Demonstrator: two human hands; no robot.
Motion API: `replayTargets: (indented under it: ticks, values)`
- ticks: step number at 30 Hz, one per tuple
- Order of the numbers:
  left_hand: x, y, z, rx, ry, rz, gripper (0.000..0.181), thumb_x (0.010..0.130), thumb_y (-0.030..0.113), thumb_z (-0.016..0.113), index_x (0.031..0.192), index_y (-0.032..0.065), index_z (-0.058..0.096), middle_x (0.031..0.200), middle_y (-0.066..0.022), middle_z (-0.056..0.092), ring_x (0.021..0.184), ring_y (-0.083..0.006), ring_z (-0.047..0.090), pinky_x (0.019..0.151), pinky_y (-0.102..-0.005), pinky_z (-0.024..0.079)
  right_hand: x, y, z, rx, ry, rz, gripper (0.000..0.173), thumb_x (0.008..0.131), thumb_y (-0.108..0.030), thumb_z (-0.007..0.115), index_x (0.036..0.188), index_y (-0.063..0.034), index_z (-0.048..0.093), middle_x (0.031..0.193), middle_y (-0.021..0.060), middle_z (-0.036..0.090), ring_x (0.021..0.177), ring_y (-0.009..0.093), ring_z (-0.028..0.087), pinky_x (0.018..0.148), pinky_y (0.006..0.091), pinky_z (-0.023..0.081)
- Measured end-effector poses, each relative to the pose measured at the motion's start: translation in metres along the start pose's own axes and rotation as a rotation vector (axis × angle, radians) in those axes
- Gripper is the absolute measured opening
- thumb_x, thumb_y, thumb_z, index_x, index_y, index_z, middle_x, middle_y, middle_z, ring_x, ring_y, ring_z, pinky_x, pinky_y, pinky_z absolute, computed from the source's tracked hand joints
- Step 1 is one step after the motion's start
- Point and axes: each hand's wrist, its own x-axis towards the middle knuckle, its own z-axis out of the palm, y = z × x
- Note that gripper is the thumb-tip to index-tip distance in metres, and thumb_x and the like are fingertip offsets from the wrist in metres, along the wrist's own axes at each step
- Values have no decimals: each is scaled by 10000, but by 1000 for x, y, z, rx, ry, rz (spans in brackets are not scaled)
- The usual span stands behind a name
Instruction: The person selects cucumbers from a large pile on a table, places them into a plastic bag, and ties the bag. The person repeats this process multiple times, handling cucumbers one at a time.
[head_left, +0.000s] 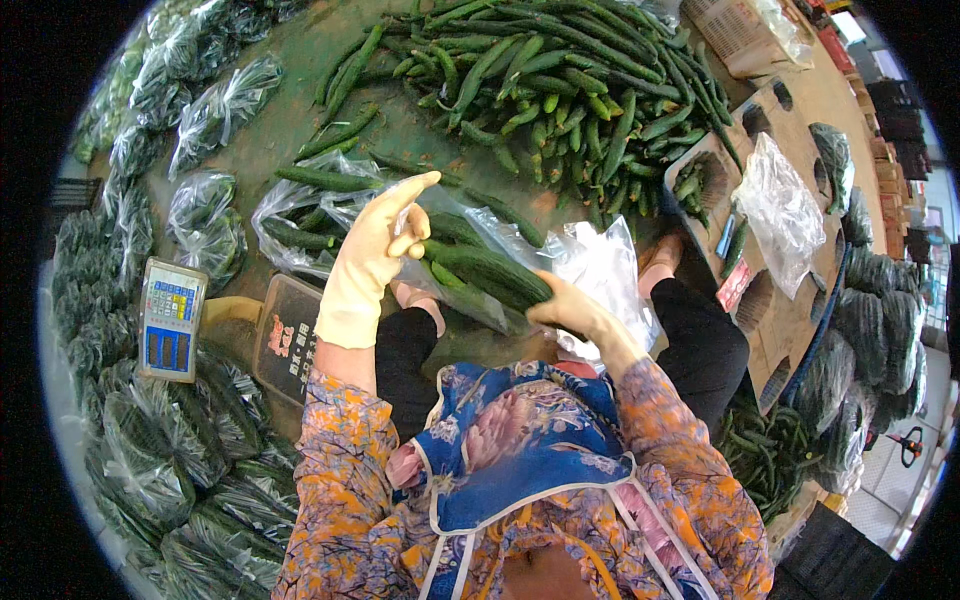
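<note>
My left hand (379, 259), in a pale rubber glove, is raised over a clear plastic bag (491, 307) that holds several cucumbers (480, 274). Its index finger points outward and the other fingers curl; whether they grip the bag's film cannot be told. My right hand (570, 304) is closed around the near end of the cucumbers in this bag. Left of the left hand lies another clear bag (262, 214) with cucumbers partly inside. A stack of empty clear bags (600, 262) lies beside my right hand, between my knees.
A large heap of loose cucumbers (555, 82) lies ahead. A weighing scale (172, 319) with its platform (289, 337) stands at left, among many bagged cucumbers (142, 450). At right are a cardboard sheet (795, 322) with cut-outs, a crumpled plastic bag (780, 214) and a blue clip (724, 236).
</note>
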Motion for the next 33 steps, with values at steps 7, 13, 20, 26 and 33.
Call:
replayTargets:
  ticks: [7, 13, 20, 26, 33]
  values:
    - [0, 5, -11, 141, -25, -23, 402, 944, 289, 420, 1253, 40, 485, 555, 30, 444, 339, -22, 256, 365, -171, 231, 106, 70, 25, 103, 4, 319, 486, 750, -216, 641, 1170, -11, 509, 726, 68, 588, 580, 146, 540, 453, 283, 434]
    - [0, 18, 10, 189, 17, -117, 403, 910, 317, 466, 1180, 29, 547, 521, -2, 450, 339, -43, 314, 355, -177, 249, 63, 144, -6, -130, -141, 556, 417, 768, -241, 577, 1075, 37, 531, 711, 99, 591, 519, 173, 544, 417, 319, 440]
    - [-13, 21, 44, 273, 35, -218, 385, 927, 250, 431, 1201, -6, 517, 503, -11, 489, 331, -55, 378, 307, -166, 240, 32, 23, -7, -553, -198, 68, 523, 795, -268, 551, 1283, -102, 459, 1112, 180, 593, 995, 300, 585, 877, 353, 449]
    - [1, 21, 31, 148, 111, -174, 375, 933, 250, 432, 1203, 5, 517, 510, -12, 478, 321, -62, 360, 310, -168, 258, 127, 0, 42, -537, 156, -265, 610, 727, -216, 650, 1256, -50, 397, 1174, 212, 514, 1097, 326, 500, 918, 394, 408]
    - [22, 16, 21, 112, 377, -58, 427, 937, 301, 427, 1192, -33, 506, 502, 23, 433, 325, -24, 283, 339, -172, 291, 111, 60, 41, -624, 80, -316, 366, 883, -191, 411, 1238, -146, 487, 1178, 174, 537, 1067, 332, 519, 913, 388, 411]
